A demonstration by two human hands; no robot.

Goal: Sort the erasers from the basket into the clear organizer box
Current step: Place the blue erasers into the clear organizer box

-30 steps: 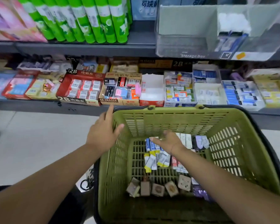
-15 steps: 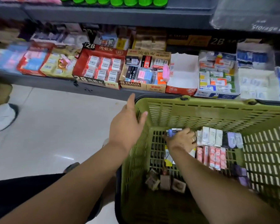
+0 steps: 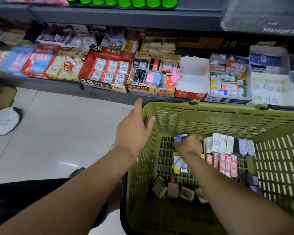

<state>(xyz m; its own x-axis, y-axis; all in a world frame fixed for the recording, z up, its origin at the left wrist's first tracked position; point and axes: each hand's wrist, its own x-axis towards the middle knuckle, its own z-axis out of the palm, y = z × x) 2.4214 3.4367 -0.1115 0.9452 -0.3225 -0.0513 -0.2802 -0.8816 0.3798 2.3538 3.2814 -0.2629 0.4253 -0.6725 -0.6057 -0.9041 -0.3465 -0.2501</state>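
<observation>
Basket (image 3: pixel 210 114): olive-green slatted plastic with a dark rim, set low in front of the shelf (image 3: pixel 126 16), its far edge close under the shelf's lower lip. The erasers lay sorted by kind on its floor. A row of white sleeved erasers (image 3: pixel 222 144) stood along the far wall with lilac ones (image 3: pixel 245 147) just to the right. Red-and-pink ones (image 3: pixel 226 162) sat nearer, yellow-and-white ones (image 3: pixel 178 162) left of centre, and brown cube-shaped ones (image 3: pixel 172 189) along the near side. The right hand (image 3: pixel 189 145) was down inside the basket, fingers curled and clamped on a few blue-and-white erasers (image 3: pixel 180 138) near the far left corner. The left hand (image 3: pixel 132 131) rested on the basket's left far corner, forefinger straight and thumb spread over the inner wall, fingers apart. The clear organizer box (image 3: pixel 261 16), lettered "Storage", sat on the upper shelf at far right, well apart from the basket. Pale floor (image 3: pixel 58 133) lay open to the left of the basket. A white shoe (image 3: pixel 3 121) stood at the far left edge.
</observation>
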